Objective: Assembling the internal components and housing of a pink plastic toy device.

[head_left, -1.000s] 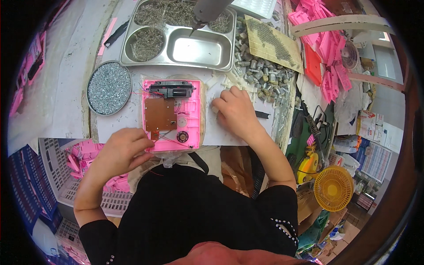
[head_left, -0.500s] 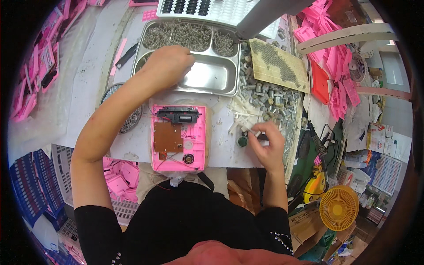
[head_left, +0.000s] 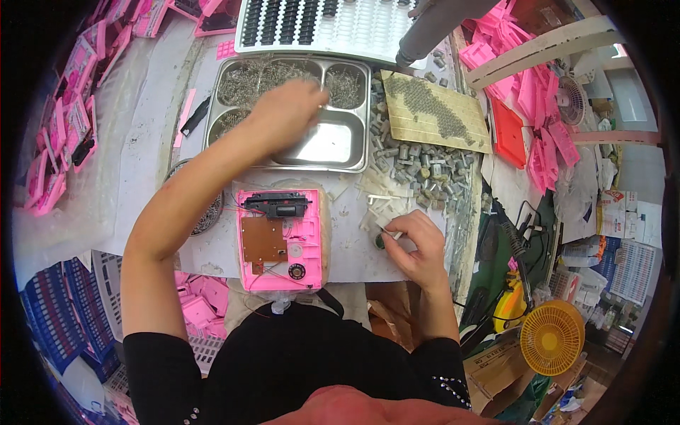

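Observation:
My left hand (head_left: 292, 112) reaches over a steel compartment tray (head_left: 360, 157), its fingers smeared by motion near the small metal springs (head_left: 345, 85) in the back compartments. Whether those fingers hold anything cannot be made out. On the right, my right hand (head_left: 419, 246) pinches a small white plastic piece (head_left: 387, 231) between thumb and forefinger, beside a heap of similar white pieces (head_left: 382, 205). A dark green round object (head_left: 380, 241) lies by its fingertips. Between my arms sits an open pink plastic housing (head_left: 304, 241) with a brown circuit board (head_left: 263, 239) and a black mechanism (head_left: 278, 204).
Right of the tray, a yellowish card (head_left: 432, 106) with small grey parts rests among many metal cylinders (head_left: 425, 170). A round dish (head_left: 207, 216) of tiny metal parts is under my left forearm. Behind stands a white tray (head_left: 368, 28); a grey arm (head_left: 439, 28) overhangs it.
My left hand has shifted right and slightly farther back over the tray. My right hand keeps its pinch at nearly the same spot. The whole view has shifted a little.

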`<state>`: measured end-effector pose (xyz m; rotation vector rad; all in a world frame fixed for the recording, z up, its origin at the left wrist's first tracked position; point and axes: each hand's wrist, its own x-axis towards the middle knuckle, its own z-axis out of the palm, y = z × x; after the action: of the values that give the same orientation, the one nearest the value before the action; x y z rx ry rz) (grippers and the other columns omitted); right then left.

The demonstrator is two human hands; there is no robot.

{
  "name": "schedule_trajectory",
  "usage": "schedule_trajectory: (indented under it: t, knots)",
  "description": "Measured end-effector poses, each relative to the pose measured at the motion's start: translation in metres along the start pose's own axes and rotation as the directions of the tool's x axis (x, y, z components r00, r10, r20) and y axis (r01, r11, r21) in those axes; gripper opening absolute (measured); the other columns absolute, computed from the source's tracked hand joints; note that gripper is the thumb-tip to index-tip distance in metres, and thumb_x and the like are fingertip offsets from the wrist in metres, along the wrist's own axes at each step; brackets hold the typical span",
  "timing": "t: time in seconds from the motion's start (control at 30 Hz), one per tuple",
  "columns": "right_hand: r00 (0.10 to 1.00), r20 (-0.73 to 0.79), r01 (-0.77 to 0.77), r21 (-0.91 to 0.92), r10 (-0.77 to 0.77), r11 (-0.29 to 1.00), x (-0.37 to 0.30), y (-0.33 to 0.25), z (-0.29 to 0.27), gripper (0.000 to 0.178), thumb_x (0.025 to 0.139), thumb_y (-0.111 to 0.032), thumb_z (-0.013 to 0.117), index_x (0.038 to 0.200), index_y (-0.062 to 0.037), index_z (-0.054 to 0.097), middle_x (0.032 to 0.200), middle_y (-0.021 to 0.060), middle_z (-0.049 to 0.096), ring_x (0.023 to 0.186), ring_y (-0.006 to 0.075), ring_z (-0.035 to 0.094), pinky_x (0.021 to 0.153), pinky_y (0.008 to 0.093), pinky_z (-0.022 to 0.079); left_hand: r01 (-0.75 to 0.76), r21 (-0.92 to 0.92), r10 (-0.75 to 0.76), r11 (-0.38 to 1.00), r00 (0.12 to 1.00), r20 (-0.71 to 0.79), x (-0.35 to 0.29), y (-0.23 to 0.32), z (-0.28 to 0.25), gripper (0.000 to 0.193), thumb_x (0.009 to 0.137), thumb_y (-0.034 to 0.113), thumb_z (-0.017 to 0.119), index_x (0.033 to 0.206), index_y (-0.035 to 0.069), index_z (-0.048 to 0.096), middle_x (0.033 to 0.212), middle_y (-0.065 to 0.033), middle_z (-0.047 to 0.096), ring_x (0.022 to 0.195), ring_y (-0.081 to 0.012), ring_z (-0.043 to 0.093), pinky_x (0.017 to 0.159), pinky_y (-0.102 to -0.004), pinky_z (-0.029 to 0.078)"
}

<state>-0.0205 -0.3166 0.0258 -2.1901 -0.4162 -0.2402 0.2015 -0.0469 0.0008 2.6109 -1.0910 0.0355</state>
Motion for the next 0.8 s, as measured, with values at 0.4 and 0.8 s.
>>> schedule_trajectory:
  t: [0.4,0.8]
  knots:
    - [0.999,0.006,0.041,0.009,-0.041,0.999,-0.003,-0.003,0.002,0.019,0.077,0.000,0.079,0.093,-0.0043,0.069,0.084,0.0083,0.070,0.072,0.0261,0.063,0.064,0.0356,0.049,0.140,-0.064,-0.141,0.988,0.990,0.002,-0.039,0.009,-0.034,0.018,0.088,0.011,0.069,0.105,0.006,0.069,0.107,-0.0127,0.067,0.098,-0.0363,0.067,0.084,-0.0463,0.055]
    - [0.999,0.002,0.045,0.000,-0.045,0.999,-0.006,0.001,0.000,0.019,0.076,-0.001,0.080,0.092,-0.0047,0.069,0.084,0.0082,0.070,0.072,0.0253,0.062,0.065,0.0350,0.049,0.242,-0.432,-0.199,0.869,0.969,0.144,-0.036,-0.001,-0.052,0.021,0.086,0.017,0.075,0.099,0.001,0.075,0.087,-0.0195,0.073,0.083,-0.0346,0.071,0.076,-0.0430,0.055]
